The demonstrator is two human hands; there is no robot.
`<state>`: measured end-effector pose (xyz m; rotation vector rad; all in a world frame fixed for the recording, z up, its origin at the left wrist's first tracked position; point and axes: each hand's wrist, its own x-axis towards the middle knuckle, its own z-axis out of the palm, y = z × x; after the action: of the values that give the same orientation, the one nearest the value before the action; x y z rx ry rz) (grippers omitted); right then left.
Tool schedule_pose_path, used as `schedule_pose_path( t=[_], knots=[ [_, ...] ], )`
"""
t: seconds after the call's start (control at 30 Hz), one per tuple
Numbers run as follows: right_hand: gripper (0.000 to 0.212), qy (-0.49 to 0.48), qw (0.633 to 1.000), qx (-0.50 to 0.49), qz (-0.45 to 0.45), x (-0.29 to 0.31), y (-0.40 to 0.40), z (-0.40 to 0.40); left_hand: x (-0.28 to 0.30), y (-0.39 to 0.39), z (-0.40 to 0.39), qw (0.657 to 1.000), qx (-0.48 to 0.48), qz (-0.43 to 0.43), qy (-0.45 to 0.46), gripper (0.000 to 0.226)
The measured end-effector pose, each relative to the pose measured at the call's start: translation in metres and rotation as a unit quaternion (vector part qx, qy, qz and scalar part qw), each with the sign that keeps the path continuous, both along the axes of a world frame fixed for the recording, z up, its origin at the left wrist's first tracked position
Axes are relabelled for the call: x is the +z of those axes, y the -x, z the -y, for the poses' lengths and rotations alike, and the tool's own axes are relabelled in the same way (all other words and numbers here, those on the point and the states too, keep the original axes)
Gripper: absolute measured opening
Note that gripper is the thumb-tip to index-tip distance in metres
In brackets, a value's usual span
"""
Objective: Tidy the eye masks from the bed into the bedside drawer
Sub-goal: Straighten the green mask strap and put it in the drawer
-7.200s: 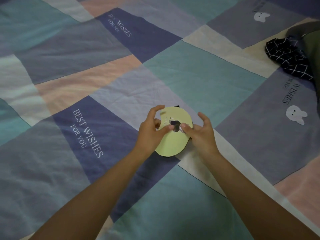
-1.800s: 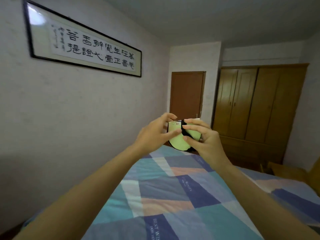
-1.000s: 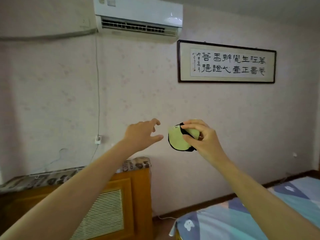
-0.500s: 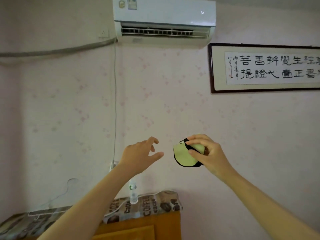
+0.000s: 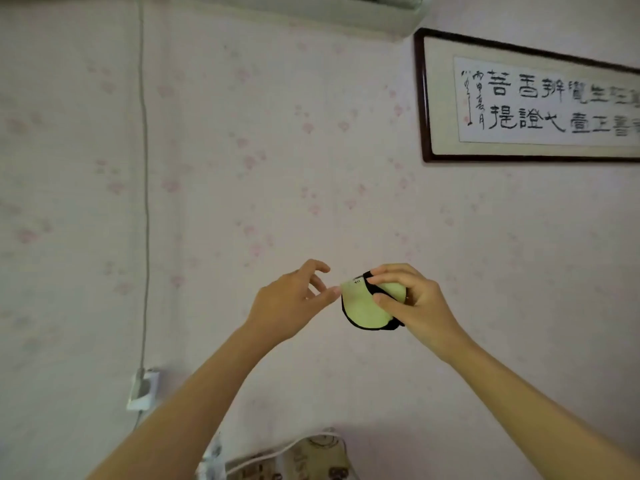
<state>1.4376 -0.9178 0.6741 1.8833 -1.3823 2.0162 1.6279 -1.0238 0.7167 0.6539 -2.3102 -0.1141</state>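
A folded pale green eye mask (image 5: 363,306) with a black edge and strap is held up in the air in front of a pink wall. My right hand (image 5: 412,303) grips it from the right, fingers wrapped over its top and front. My left hand (image 5: 294,303) hovers just left of it with fingers spread; its thumb tip is at the mask's left edge. The bed and the bedside drawer are out of view.
A framed calligraphy picture (image 5: 530,102) hangs at the upper right, under an air conditioner (image 5: 363,8). A cable (image 5: 143,188) runs down to a wall socket (image 5: 142,389). A patterned cloth with a white cord (image 5: 298,459) and a bottle top (image 5: 211,455) show at the bottom edge.
The view has tilted up, so the cabinet top has almost dropped out of sight. My left hand has closed in on the mask, which stays in my right hand.
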Motion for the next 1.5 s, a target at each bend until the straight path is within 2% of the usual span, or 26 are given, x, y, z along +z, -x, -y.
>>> schedule_pose_path(
  t=[0.27, 0.53, 0.73, 0.8, 0.9, 1.0, 1.1, 1.2, 1.5],
  knots=[
    [0.032, -0.013, 0.993, -0.113, 0.021, -0.013, 0.113, 0.106, -0.012, 0.149, 0.155, 0.989, -0.145, 0.006, -0.026, 0.041],
    [0.028, -0.047, 0.958, -0.282, 0.012, -0.016, 0.228, 0.094, -0.038, 0.324, 0.193, 0.956, -0.28, 0.042, -0.076, 0.041],
    [0.025, -0.081, 0.933, -0.35, 0.015, -0.024, 0.345, 0.08, -0.07, 0.452, 0.198, 0.948, -0.302, 0.04, -0.089, 0.039],
    [0.025, -0.055, 0.938, -0.342, -0.005, -0.025, 0.44, 0.084, -0.074, 0.55, 0.197, 0.952, -0.294, 0.029, -0.081, 0.038],
    [0.028, -0.045, 0.939, -0.34, -0.006, -0.036, 0.486, 0.078, -0.081, 0.602, 0.186, 0.95, -0.304, 0.052, -0.039, 0.039],
    [0.03, -0.044, 0.943, -0.331, 0.011, -0.056, 0.521, 0.071, -0.087, 0.645, 0.173, 0.948, -0.304, 0.083, 0.046, 0.04],
    [0.029, -0.048, 0.932, -0.358, 0.031, -0.042, 0.628, 0.054, -0.05, 0.758, 0.153, 0.943, -0.303, 0.08, 0.113, 0.043],
    [0.023, -0.032, 0.916, -0.397, 0.038, -0.03, 0.71, 0.021, -0.028, 0.851, 0.13, 0.935, -0.318, 0.072, 0.14, 0.044],
    [0.017, -0.082, 0.88, -0.466, 0.04, -0.046, 0.972, -0.051, -0.038, 1.142, 0.069, 0.905, -0.37, 0.026, 0.207, 0.049]
  ],
)
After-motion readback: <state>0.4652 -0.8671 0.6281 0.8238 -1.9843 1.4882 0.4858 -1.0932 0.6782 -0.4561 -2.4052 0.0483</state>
